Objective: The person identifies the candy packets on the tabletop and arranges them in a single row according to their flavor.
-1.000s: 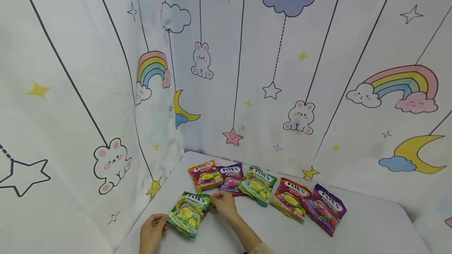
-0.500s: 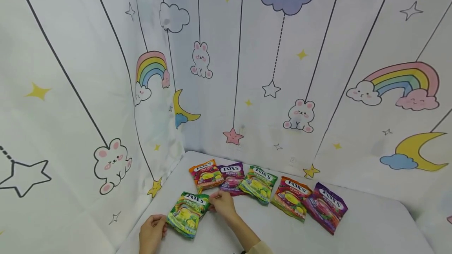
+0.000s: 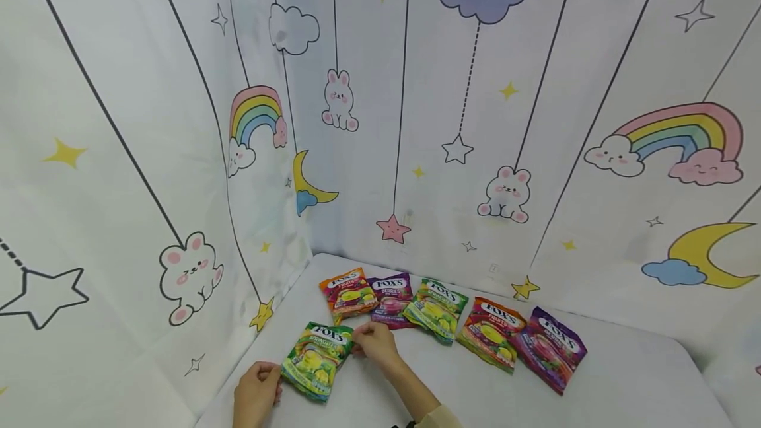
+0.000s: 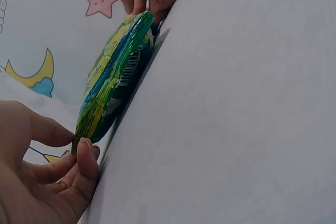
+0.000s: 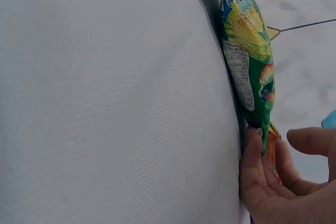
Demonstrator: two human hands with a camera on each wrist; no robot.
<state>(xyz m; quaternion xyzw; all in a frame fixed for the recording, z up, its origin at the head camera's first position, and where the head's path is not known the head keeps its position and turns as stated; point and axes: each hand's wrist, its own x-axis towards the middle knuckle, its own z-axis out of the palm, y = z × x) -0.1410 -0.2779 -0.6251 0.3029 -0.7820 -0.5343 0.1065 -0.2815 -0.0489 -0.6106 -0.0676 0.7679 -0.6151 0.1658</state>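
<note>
A green and yellow candy bag (image 3: 315, 363), printed FOX'S, lies face up at the front left of the white table. My left hand (image 3: 257, 390) pinches its lower left corner between thumb and fingertips. In the left wrist view that corner of the bag (image 4: 107, 85) is raised slightly off the cloth. At the upper right corner, my right hand (image 3: 377, 345) holds the edge with its fingertips. The right wrist view has the bag's end (image 5: 260, 114) between the fingers of the right hand (image 5: 283, 187), with the thumb apart.
Behind stands a row of other candy bags: orange (image 3: 349, 296), purple (image 3: 390, 301), green (image 3: 436, 311), a second orange (image 3: 492, 335) and a second purple (image 3: 549, 350). Some overlap. White fabric walls (image 3: 380, 117) with cartoon prints enclose the table (image 3: 630, 375) at the back and left.
The head view has shifted very slightly. Both hands stay at the same corners of the green candy bag, which has hardly moved.
</note>
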